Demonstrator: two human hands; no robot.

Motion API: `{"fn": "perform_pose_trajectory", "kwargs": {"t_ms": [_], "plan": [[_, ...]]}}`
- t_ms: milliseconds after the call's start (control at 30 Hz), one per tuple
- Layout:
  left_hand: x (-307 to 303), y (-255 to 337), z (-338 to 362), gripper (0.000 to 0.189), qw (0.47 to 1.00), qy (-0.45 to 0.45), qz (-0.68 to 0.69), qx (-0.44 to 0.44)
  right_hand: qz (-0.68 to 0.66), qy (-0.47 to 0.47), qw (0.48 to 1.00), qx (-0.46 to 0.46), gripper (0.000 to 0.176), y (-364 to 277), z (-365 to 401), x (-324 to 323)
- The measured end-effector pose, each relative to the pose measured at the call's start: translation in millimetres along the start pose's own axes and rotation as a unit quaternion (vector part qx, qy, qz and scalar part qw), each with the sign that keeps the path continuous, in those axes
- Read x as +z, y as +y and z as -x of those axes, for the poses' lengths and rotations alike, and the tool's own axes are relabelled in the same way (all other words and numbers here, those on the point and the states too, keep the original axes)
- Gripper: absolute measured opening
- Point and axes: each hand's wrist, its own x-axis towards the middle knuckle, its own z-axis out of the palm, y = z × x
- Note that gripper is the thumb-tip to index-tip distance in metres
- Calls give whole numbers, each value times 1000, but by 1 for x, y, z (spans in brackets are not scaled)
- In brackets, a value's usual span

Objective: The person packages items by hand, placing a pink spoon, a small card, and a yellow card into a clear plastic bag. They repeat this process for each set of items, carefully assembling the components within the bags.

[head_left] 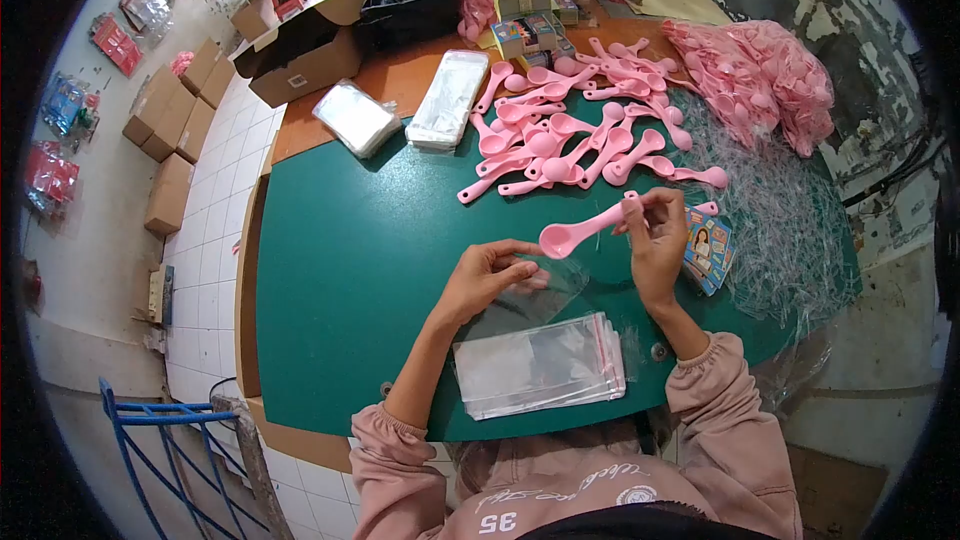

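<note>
A pink spoon (569, 239) is pinched by its handle end in my right hand (656, 245), its bowl pointing left. Close to that bowl, my left hand (490, 278) has its fingers closed on a clear plastic bag (545, 295), which spreads below the spoon. A stack of clear bags (535, 368) lies on the green table (330, 270) in front of my body. Beyond my hands is a large pile of pink spoons (590, 130). Printed cards (708, 252) lie just right of my right hand.
Two stacks of clear bags (450, 100) (356, 120) stand at the back left, near an open cardboard box (305, 62). Bundled cards (522, 0) rise behind the spoons. Bagged pink spoons (755, 80) and crumpled clear plastic (775, 230) occupy the right.
</note>
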Motion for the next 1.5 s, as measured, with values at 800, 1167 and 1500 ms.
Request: {"fn": "perform_pose_trajectory", "kwargs": {"t_ms": [800,1167,1500], "plan": [[-9,5,-2,33,984,0,-178,13,-33,-162,983,86,14,-5,4,7],[-7,31,9,31,995,53,-83,1,379,-198,904,9,29,-65,-13,-61],[-21,12,0,29,991,-11,-121,47,596,-51,801,-21,34,-31,-11,-135]]}}
